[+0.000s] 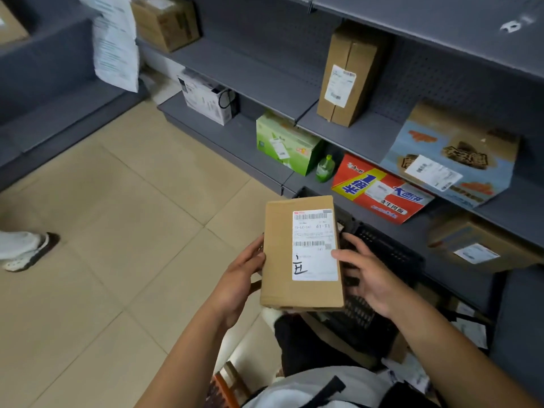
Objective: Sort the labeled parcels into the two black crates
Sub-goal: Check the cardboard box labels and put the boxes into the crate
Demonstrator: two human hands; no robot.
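Two hands | left hand [239, 278] and right hand [369, 275] clamp parcel [303, 254] between them

Left hand [240, 278] and right hand [369, 275] raised, fingers [341, 254] curled inward.

Both hands are taken up: the left hand [239, 278] and right hand [371, 276] clasp the brown parcel [303, 254] from its 2 long sides, directly over the black crate [385, 254], so the parcel covers much of the crate's opening. What lies inside the crate is hard to make out.

To the left, the tiled floor [117, 216] is wide open, broken only by another person's shoe [32, 251] at the far left edge.

To the right, the grey shelf unit [265, 81] closes the way. Its lower tiers are crowded by the red carton [379, 189], the green box [287, 144] and a green bottle [325, 168] just beside it. The middle tier has bare room left of the tall upright box [348, 75].
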